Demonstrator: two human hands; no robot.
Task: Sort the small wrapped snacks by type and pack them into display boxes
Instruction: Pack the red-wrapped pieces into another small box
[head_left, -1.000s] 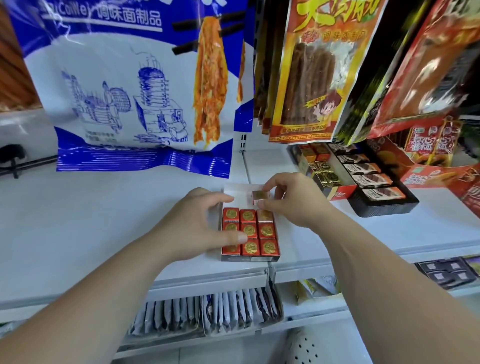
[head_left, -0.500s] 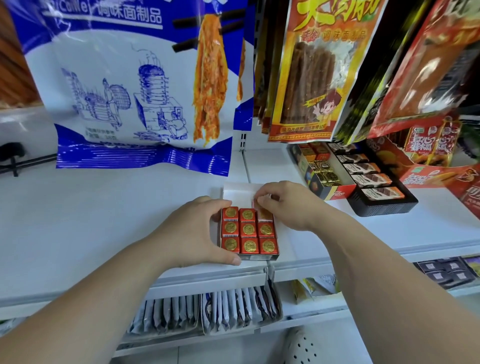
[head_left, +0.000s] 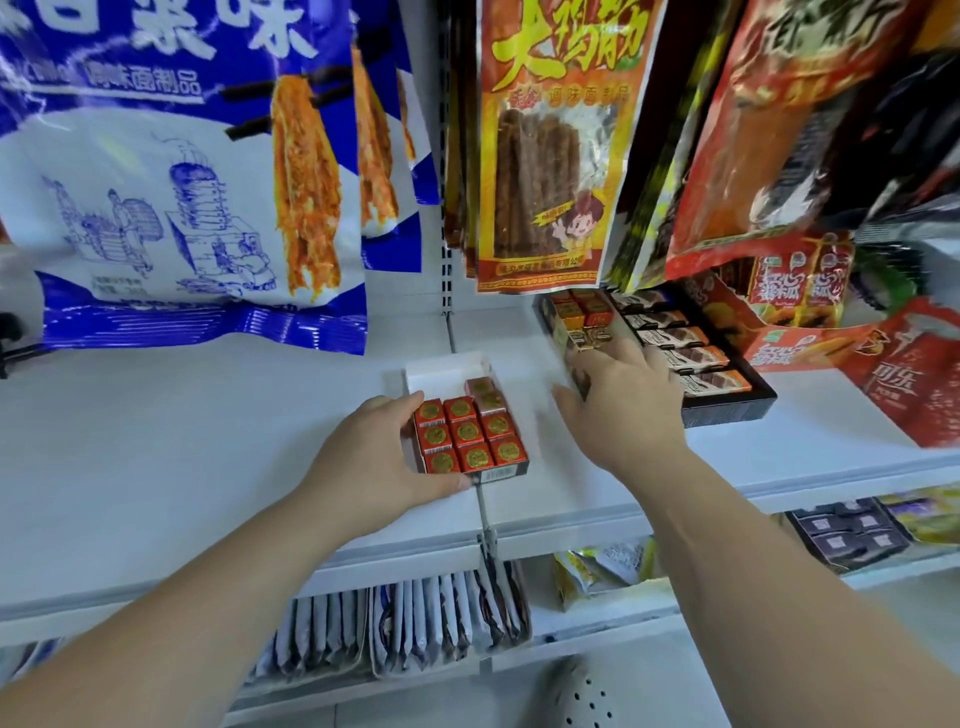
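A small white display box (head_left: 448, 366) lies on the white shelf (head_left: 182, 452), holding rows of red square snacks with gold discs (head_left: 467, 432); its far part is bare. One more wrapped snack (head_left: 484, 389) sits at the back of the right column. My left hand (head_left: 379, 457) grips the box's left side and front corner. My right hand (head_left: 621, 402) is off to the right, fingers spread, holding nothing, reaching over the red box of mixed gold and red squares (head_left: 582, 317).
A black tray of brown bars (head_left: 727, 410) stands beside the mixed box. Red snack cartons (head_left: 800, 332) sit at the far right. Large hanging bags, blue-white (head_left: 171, 197) and orange (head_left: 545, 156), overhang the shelf's back. Packets (head_left: 405, 623) fill the lower shelf.
My right hand set the wrapped snack into the box's right column, let go, and moved right to the mixed box. My left hand stayed on the box.
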